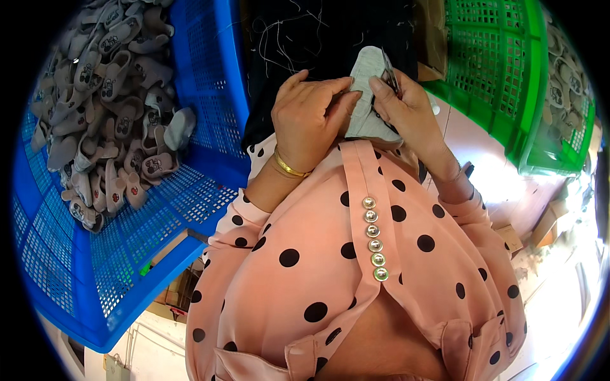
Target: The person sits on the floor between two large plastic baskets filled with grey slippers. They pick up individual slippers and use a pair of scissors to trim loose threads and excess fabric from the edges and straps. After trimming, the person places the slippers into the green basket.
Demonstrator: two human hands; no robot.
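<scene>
A light grey slipper (pixel 370 62) is held over my dark-covered lap, its pale sole side mostly facing up. My left hand (pixel 306 119) pinches the slipper's left edge between thumb and fingers. On the other side, my right hand (pixel 412 109) is closed around small dark scissors (pixel 392 77), which look like thread snips. Its thumb presses on the slipper's right edge. The scissors' tips and the fingers behind the slipper are partly hidden. Loose pale threads (pixel 279 39) lie on the dark cloth of my lap.
To my left stands a large blue plastic crate (pixel 213 76) with a heap of grey slippers (pixel 114 120). A green crate (pixel 492 70) at the right holds more grey slippers (pixel 559 82). Cardboard (pixel 432 38) sits beside the green crate, and a cardboard box (pixel 551 222) lies on the floor.
</scene>
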